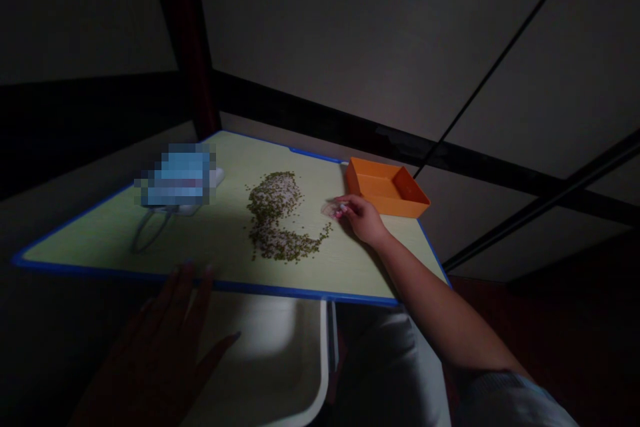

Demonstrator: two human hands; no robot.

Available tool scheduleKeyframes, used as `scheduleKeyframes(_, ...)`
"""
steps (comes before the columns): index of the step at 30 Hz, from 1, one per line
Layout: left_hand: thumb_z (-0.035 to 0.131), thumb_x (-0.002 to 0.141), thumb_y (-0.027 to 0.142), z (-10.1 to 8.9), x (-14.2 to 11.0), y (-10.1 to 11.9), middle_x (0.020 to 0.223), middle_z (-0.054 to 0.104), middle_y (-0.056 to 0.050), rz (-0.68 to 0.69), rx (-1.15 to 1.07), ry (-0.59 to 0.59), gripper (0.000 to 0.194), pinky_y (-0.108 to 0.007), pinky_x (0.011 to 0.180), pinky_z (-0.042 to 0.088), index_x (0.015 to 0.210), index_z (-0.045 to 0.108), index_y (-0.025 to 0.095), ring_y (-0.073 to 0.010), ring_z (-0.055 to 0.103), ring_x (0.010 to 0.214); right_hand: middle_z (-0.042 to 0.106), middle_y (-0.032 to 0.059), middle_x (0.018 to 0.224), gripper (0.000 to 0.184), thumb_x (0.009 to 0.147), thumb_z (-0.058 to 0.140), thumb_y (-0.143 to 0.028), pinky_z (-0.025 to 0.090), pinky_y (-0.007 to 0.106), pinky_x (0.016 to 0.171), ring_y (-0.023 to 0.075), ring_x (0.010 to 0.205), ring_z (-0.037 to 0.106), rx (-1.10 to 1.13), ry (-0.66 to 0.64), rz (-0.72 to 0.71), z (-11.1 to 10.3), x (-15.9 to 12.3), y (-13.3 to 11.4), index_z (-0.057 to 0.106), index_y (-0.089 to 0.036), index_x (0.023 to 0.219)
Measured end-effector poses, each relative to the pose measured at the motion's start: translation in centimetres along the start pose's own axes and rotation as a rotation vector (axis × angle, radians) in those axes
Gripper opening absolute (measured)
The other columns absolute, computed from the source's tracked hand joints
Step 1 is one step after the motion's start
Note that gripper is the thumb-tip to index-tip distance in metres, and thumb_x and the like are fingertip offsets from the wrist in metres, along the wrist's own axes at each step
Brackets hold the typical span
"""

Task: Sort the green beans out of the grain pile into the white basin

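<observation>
My right hand [364,219] is closed in a pinch on a small clear plastic piece [330,209], whose exact kind I cannot make out. It hovers over or rests on the pale table [230,257], just right of a heap of small green and whitish grains [275,200]. A curved tail of these grains reaches toward the hand. In the shadow at lower left, my left hand [160,340] has its fingers spread, with the tips near the table's blue front edge, and nothing shows in it.
An orange open box [385,188] stands at the table's right rear, just beyond my right hand. At the left lies a blurred-out device [177,177] with a looped cable [150,230]. Below the front edge is a white tub [320,360]. Dark wall panels rise behind.
</observation>
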State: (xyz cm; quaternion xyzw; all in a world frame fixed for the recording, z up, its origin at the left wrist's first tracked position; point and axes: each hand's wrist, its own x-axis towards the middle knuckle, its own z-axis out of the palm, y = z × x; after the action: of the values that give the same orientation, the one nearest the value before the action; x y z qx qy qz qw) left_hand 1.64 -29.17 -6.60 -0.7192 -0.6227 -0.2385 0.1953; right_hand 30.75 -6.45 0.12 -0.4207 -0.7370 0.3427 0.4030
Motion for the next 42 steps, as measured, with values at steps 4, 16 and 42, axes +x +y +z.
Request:
scheduleKeyframes(4, 0.028, 0.088, 0.059, -0.1, 0.1, 0.1, 0.155, 0.024, -0.021, -0.002, -0.008, 0.004, 0.079, -0.059, 0.105, 0.033, 0.151, 0.012, 0.013, -0.0388, 0.028, 0.141, 0.068, 0.002, 0.077, 0.022, 0.083, 0.052, -0.02, 0.048, 0.027, 0.069, 0.0124, 0.068, 0.06, 0.005, 0.003, 0.002, 0.0, 0.0, 0.0, 0.063, -0.017, 0.101)
scheduleKeyframes(16, 0.028, 0.087, 0.06, -0.2, 0.3, 0.3, 0.156, 0.023, -0.02, -0.017, -0.028, -0.007, 0.08, -0.06, 0.104, 0.034, 0.151, 0.011, 0.016, -0.0397, 0.03, 0.14, 0.067, 0.0031, 0.081, 0.022, 0.082, 0.054, -0.025, 0.048, 0.027, 0.067, 0.0133, 0.069, 0.059, 0.072, -0.029, 0.024, 0.2, -0.1, 0.1, 0.064, -0.019, 0.1)
scheduleKeyframes(42, 0.025, 0.088, 0.061, -0.4, 0.3, 0.4, 0.156, 0.023, -0.019, -0.011, -0.018, -0.004, 0.08, -0.058, 0.107, 0.032, 0.151, 0.009, 0.016, -0.036, 0.026, 0.142, 0.07, 0.0064, 0.093, 0.023, 0.084, 0.053, -0.019, 0.05, 0.029, 0.075, 0.0146, 0.079, 0.063, 0.053, -0.133, -0.062, 1.2, -1.0, -1.4, 0.065, -0.016, 0.103)
